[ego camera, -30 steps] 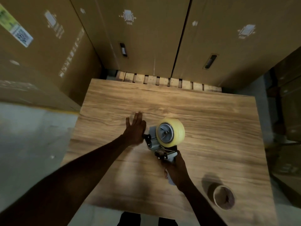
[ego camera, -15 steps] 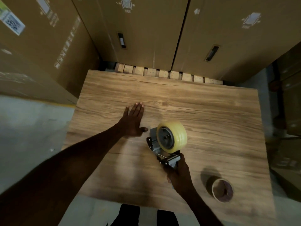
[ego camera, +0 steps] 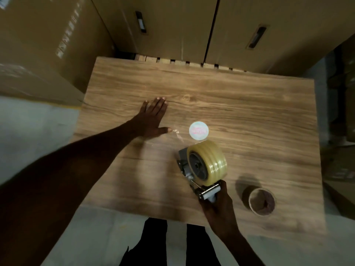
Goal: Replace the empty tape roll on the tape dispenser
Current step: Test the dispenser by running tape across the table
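A grey tape dispenser point(ego camera: 189, 170) carries a full roll of clear yellowish tape point(ego camera: 210, 162). My right hand point(ego camera: 216, 205) grips its handle at the near side of the wooden table point(ego camera: 249, 116). My left hand point(ego camera: 152, 118) lies flat and open on the table, left of the dispenser. A thin strip of clear tape point(ego camera: 177, 133) glints on the wood just beyond the thumb. The empty brown cardboard core point(ego camera: 261, 201) stands on the table to the right of my right hand.
A small round white label or light spot point(ego camera: 198, 130) sits on the wood behind the roll. Large cardboard boxes point(ego camera: 172, 25) stand close behind and to the left of the table. Pale floor point(ego camera: 28, 127) lies on the left, more boxes at the far right.
My right hand has drawn the dispenser back toward me and to the right, away from my left hand. A strip of tape now shows on the wood between them. My left hand stays flat.
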